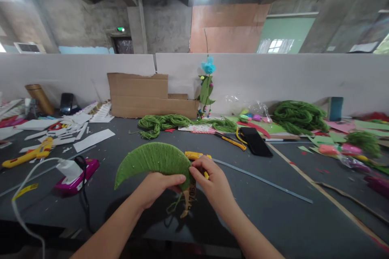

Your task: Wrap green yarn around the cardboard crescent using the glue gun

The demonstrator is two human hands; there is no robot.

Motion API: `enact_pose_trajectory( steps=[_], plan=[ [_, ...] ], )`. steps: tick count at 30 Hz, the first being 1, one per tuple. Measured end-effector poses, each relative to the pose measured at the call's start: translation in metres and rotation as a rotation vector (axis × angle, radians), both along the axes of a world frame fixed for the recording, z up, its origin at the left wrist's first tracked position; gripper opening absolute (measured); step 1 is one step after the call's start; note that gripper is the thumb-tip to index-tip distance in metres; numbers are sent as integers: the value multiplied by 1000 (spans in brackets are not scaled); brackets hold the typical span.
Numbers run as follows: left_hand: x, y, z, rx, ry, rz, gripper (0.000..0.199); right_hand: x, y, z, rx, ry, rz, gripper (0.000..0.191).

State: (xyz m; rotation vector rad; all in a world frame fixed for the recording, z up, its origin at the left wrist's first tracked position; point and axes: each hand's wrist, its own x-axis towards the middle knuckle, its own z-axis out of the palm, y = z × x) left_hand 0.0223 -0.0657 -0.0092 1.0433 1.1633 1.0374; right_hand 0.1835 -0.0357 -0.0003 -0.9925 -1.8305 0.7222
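Observation:
My left hand (162, 184) grips a crescent shape (152, 160) wrapped in green yarn, thumb on its near face. Bare brown cardboard (189, 198) with printed characters shows at its lower right end, and a loose strand of green yarn (174, 205) dangles there. Thumb and forefinger of my right hand (209, 174) are pinched together at the crescent's right edge, where the wrapping meets the bare card; the yarn between the fingertips is mostly hidden. Just behind my right hand lies a yellow tool (194, 155), partly covered.
Green yarn lies in a loose skein (164, 122) and a large bundle (299, 116). A black phone (255, 141), utility knife (232, 141) and metal ruler (264, 180) lie ahead and right. Leftward are a purple power strip (91, 168), yellow glue gun (33, 153) and paper scraps (94, 139).

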Motion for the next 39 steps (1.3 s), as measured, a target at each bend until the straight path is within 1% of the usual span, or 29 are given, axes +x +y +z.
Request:
enact_pose_trajectory(
  steps=[3, 5, 7, 9, 12, 16, 18, 21, 23, 25, 27, 29, 32, 34, 36, 39],
  plan=[
    [-4, -1, 2, 15, -115, -39, 19, 5, 8, -1, -71, -58, 12, 23],
    [-10, -2, 7, 39, -195, -123, 22, 13, 17, -3, -117, -90, -49, 31],
    [-15, -5, 13, 90, -257, -208, 26, 23, 28, -6, -132, -118, -126, 35],
    [-20, -7, 18, 134, -298, -230, 27, 32, 38, -10, -138, -172, -177, 35],
    [-24, -10, 20, 139, -319, -207, 27, 38, 44, -16, -143, -322, -245, 33],
    [-22, -8, 17, 99, -273, -177, 29, 33, 43, -25, -147, -546, -358, 30],
    [-21, -5, 13, 46, -252, -109, 23, 28, 43, -30, -157, -612, -395, 28],
    [-18, 0, 8, -4, -227, -12, 16, 24, 45, -35, -184, -640, -388, 23],
    [-17, 2, 6, 4, -208, 5, 17, 26, 49, -37, -213, -618, -359, 16],
    [-18, 2, 6, 18, -199, 11, 18, 30, 52, -38, -245, -566, -337, 12],
    [-20, 1, 8, 39, -188, 24, 18, 33, 54, -36, -269, -482, -328, 15],
    [-23, -1, 10, 74, -170, 33, 17, 35, 53, -33, -289, -371, -317, 23],
    [-31, -2, 14, 108, -145, 32, 15, 35, 46, -24, -338, -202, -243, 36],
    [-35, -1, 15, 115, -138, 31, 13, 34, 38, -16, -376, -119, -169, 39],
    [-39, -1, 16, 126, -127, 33, 13, 33, 29, -8, -426, -3, -123, 36],
    [-41, -1, 17, 137, -118, 38, 14, 30, 19, 2, -558, 250, -96, 29]
  ],
)
